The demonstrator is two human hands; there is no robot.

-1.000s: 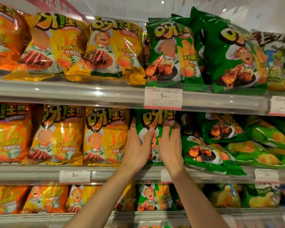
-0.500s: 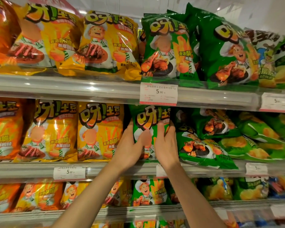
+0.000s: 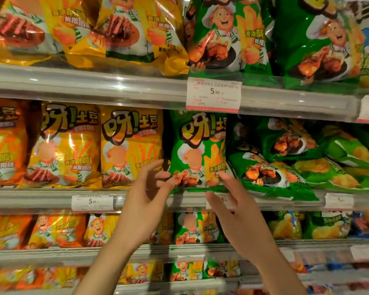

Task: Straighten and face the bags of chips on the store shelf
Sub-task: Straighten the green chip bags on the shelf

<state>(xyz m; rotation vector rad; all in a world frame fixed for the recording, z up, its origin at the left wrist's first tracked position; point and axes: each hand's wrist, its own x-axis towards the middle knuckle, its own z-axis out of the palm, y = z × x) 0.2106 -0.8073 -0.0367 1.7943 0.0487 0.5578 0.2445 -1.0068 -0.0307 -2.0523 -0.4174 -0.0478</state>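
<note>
- Orange chip bags [image 3: 4,143] occupy the far left of the middle shelf [image 3: 41,199], upright and facing forward, as in the earlier frames.
- Two yellow chip bags [image 3: 68,145] stand next to them, side by side and upright, positions unchanged.
- Left hand [image 3: 145,201]: half a second ago it lay flat against the left edge of the green chip bag [image 3: 197,154]. It has since come off the bag and now sits in front of the shelf lip, fingers spread and relaxed, holding nothing. Its fingertips are near the bag's lower left corner; contact cannot be confirmed.
- The green chip bag stands upright on the middle shelf, front panel forward, just beside the right-hand yellow bag and directly under the price tag [image 3: 213,95] on the upper shelf rail.
- Right hand [image 3: 239,211]: earlier it pressed the bag's right side. It has also drawn back and down, fingers extended and loose, empty, index tip near the bag's lower right edge.
- Right of the green bag, tilted green chip bags [image 3: 271,167] lie leaning over one another, not facing forward, unchanged from before.
</note>
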